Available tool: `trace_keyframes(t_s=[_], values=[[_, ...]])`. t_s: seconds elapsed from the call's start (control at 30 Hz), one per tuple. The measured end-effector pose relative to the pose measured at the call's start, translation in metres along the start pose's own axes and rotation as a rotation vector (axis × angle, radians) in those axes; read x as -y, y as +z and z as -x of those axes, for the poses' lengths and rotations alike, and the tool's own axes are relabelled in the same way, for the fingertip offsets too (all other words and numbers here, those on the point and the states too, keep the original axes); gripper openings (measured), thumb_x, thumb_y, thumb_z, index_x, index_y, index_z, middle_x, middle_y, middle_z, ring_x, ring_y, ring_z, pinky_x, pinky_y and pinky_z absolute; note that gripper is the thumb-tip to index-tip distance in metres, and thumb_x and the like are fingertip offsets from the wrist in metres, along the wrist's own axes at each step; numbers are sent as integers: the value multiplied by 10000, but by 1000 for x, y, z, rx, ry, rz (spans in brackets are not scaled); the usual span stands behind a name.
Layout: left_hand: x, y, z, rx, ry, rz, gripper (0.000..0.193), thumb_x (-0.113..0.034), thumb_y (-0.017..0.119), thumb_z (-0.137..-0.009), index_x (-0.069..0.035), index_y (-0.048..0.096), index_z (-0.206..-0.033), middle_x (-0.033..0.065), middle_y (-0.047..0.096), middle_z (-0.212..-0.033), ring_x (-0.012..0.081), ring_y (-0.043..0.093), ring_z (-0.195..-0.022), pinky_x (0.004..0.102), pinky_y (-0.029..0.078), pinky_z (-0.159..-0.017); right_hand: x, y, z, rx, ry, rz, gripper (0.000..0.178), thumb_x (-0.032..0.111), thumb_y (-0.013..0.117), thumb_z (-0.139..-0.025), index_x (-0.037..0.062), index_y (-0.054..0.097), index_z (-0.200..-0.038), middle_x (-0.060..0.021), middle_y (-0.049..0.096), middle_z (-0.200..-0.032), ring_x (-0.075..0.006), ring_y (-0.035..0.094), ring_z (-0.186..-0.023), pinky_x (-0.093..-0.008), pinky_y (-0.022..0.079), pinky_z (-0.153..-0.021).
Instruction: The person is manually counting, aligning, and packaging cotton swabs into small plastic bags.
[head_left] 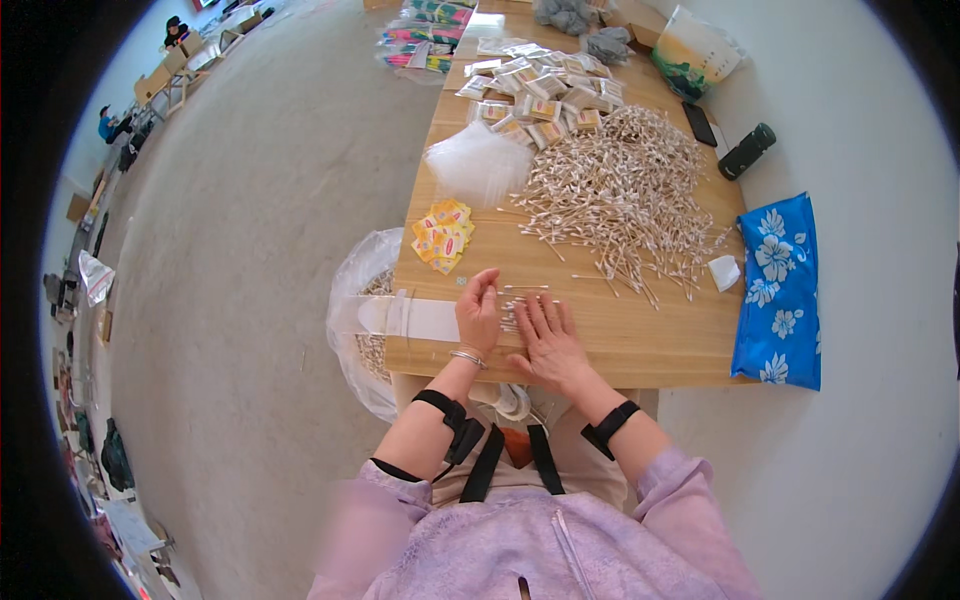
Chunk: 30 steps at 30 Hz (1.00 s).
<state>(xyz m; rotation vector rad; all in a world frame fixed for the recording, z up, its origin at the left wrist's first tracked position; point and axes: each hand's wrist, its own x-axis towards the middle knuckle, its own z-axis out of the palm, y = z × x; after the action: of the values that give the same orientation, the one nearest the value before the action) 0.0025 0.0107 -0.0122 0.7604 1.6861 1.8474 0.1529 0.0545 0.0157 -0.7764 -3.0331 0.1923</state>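
Note:
My left hand [478,312] stands on its edge on the table near the front, fingers gently curved and apparently holding nothing. Beside it, my right hand [548,342] lies flat with its fingers stretched over a small row of cotton swabs [509,318]. Part of that row is hidden under the fingers. Just left of my left hand is a white flat strip [432,321], which reaches the table's left edge. A big loose heap of cotton swabs [630,180] spreads across the middle of the table.
Yellow printed cards [443,236] and clear plastic bags [480,165] lie at the left, with packed swab packets [545,95] behind. A blue flowered pouch [778,290], a dark bottle [747,152] and a phone [699,124] line the right. Below the left edge hangs a plastic bag [345,275] holding swabs.

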Motion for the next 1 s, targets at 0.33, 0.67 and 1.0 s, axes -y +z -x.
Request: trace_keyframes(t_s=[0.33, 0.67, 1.0], values=[[-1, 0, -1, -4, 28, 8, 250, -29, 437, -940, 25, 568, -1145, 84, 617, -1089, 143, 568, -1019, 266, 446, -924, -5, -6, -17, 68, 63, -26, 869, 623, 411, -870, 37, 186, -1472, -133, 134, -1549, -305, 63, -1440, -503, 7, -1147], [-14, 3, 3, -22, 33, -145, 264, -15, 424, -935, 34, 554, -1159, 98, 606, -1120, 160, 565, -1054, 271, 436, -944, -8, -12, -16, -233, 81, -132, 777, 384, 619, -825, 46, 269, -1432, -137, 282, -1479, -321, 202, -1391, -517, 85, -1135], [-3, 0, -1, -32, -24, 49, 322, -27, 411, -949, 39, 517, -1246, 118, 561, -1228, 176, 512, -1167, 287, 390, -1015, -28, 3, -28, -410, 69, -557, 642, 183, 619, -815, 16, 354, -1376, -189, 402, -1366, -331, 328, -1299, -451, 223, -1105]])
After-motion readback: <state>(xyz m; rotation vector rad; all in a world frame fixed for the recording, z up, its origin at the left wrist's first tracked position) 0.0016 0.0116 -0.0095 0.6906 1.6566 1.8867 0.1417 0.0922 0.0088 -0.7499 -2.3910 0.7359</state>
